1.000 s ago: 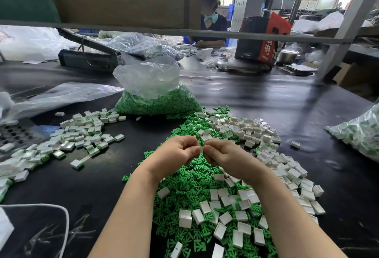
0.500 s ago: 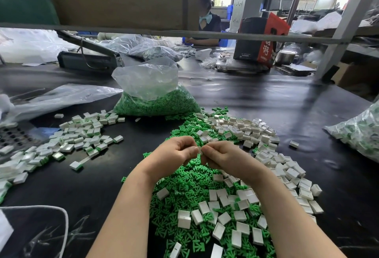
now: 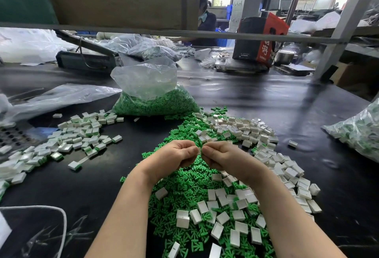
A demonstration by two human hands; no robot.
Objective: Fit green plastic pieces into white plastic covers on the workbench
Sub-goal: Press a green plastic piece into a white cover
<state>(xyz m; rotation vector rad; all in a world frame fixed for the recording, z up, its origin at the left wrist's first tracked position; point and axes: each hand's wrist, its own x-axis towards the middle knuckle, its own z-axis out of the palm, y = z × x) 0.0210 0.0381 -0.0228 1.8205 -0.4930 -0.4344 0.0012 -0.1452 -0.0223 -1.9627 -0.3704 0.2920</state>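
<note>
The left hand (image 3: 174, 156) and the right hand (image 3: 222, 156) are held close together, just above the big pile of green pieces (image 3: 184, 188). The fingers of both hands are curled in tight, and the fingertips of the two hands almost meet. A small part is pinched between them, but so little of it is seen that its kind cannot be told. The green pieces are spread over the middle of the dark surface (image 3: 256, 97). Loose white covers (image 3: 240, 130) are scattered on top of the green pile and along its right side. More green pieces are kept in a clear bag (image 3: 151, 93) behind the pile. Off to the left, well apart from the hands, a heap of white covers with green showing in them (image 3: 82, 136) is laid out. Another clear bag of white and green parts (image 3: 359, 134) is seen at the right edge. At the far side of the surface, a red and black box (image 3: 260, 38) is seen, and another person (image 3: 206, 24) is partly hidden behind a board.
</note>
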